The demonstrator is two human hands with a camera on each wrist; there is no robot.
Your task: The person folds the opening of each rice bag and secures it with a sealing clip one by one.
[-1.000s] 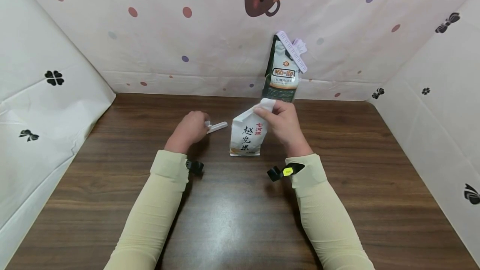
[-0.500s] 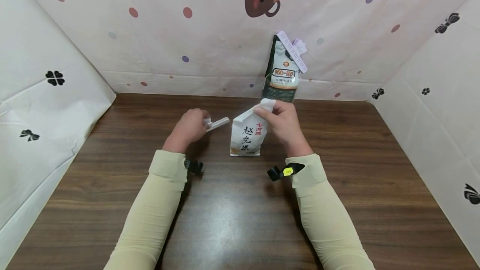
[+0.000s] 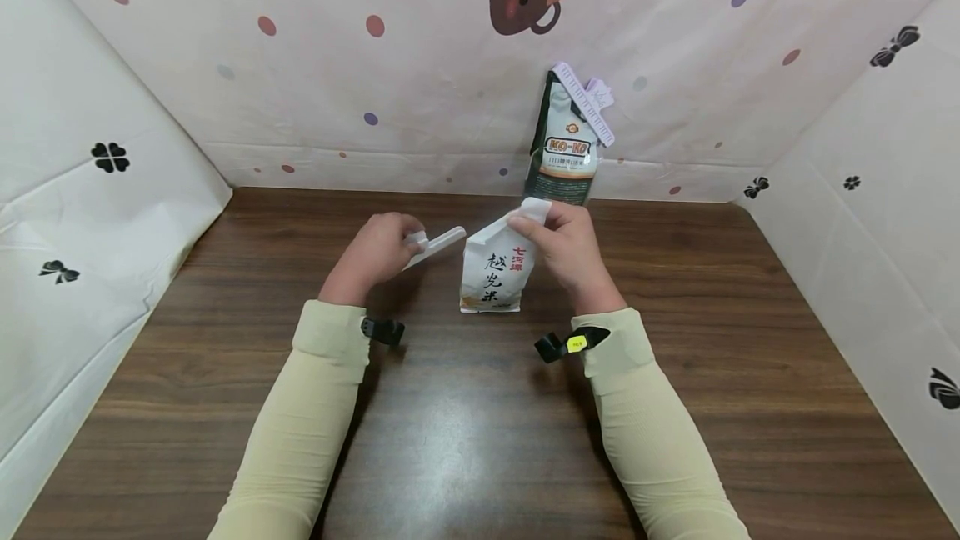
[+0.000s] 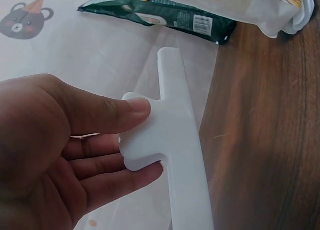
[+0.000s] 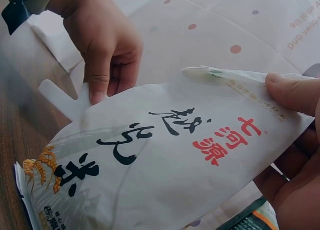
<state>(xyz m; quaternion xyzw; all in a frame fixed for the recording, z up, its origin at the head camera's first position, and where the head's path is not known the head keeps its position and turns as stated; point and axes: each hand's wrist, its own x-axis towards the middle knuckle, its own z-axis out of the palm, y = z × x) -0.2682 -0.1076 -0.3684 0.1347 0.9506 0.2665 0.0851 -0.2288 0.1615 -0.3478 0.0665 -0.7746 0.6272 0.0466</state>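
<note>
My left hand [image 3: 381,247] pinches a white bag clip [image 4: 182,135] by its scalloped grip, thumb on one side and fingers on the other. The clip's long bar points toward a white rice bag [image 3: 495,269] with black and red characters. That bag stands on the table, its top corner folded over. With thumb and fingers my right hand [image 3: 566,248] grips the folded top at the right. In the right wrist view the printed face of the bag fills most of the frame, and the left hand with the clip appears behind it.
A green and white KO-KO bag [image 3: 567,152] leans against the patterned back sheet [image 3: 420,90], a pale purple clip [image 3: 585,102] across its top. White sheets with black motifs [image 3: 110,157] line both sides of the brown wooden table [image 3: 450,423].
My left hand has lifted and shifted slightly left and away, and the clip has turned so its bar reaches up closer to the rice bag. The right hand and the bag have stayed put.
</note>
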